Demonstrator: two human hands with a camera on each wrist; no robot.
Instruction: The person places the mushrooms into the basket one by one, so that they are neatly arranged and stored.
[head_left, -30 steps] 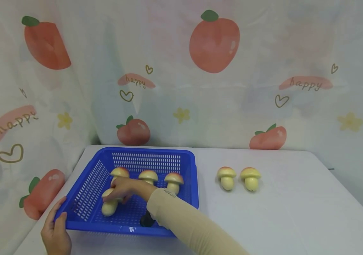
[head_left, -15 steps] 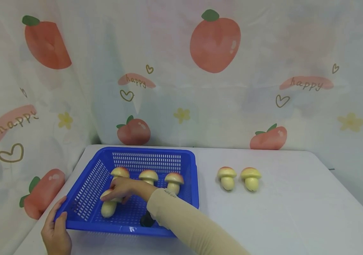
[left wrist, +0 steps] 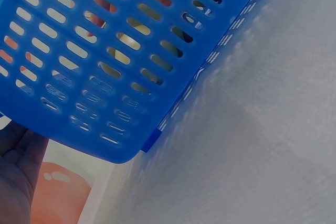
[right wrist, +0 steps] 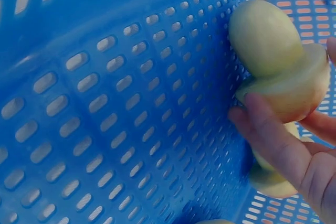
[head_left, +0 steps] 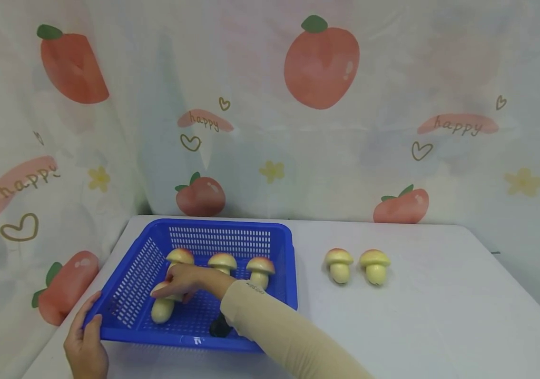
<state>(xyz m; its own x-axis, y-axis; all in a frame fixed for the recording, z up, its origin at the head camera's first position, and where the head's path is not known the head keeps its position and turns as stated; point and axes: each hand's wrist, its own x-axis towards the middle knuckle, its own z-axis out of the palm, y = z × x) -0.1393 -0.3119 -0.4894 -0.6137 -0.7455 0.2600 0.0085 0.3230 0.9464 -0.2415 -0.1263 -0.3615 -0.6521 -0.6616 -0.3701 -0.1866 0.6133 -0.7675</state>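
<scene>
At the left front corner of a blue plastic basket [head_left: 146,337], my left hand [head_left: 87,347] grips the rim. My right hand [head_left: 185,279] reaches inside and holds a mushroom [head_left: 162,311] by its cap; the pale stem points toward the front. In the right wrist view, fingers and thumb lie around the reddish-edged cap of this mushroom [right wrist: 268,40], near the basket's perforated wall. Behind the hand, inside the basket, stand three more mushrooms: a left one [head_left: 180,256], a middle one [head_left: 222,261] and a right one [head_left: 260,266]. The right hand partly hides the left one.
Two similar mushrooms, one [head_left: 339,266] beside the other [head_left: 375,267], lie on the white table [head_left: 421,316] right of the basket. A black object [head_left: 219,326] shows beside the right sleeve [head_left: 279,326]. A fruit-printed curtain [head_left: 251,79] hangs behind and at the left.
The right index finger has straightened slightly over the mushroom's cap. Both hands, the basket and the other mushrooms otherwise stay where they were; the head view has shifted a little.
</scene>
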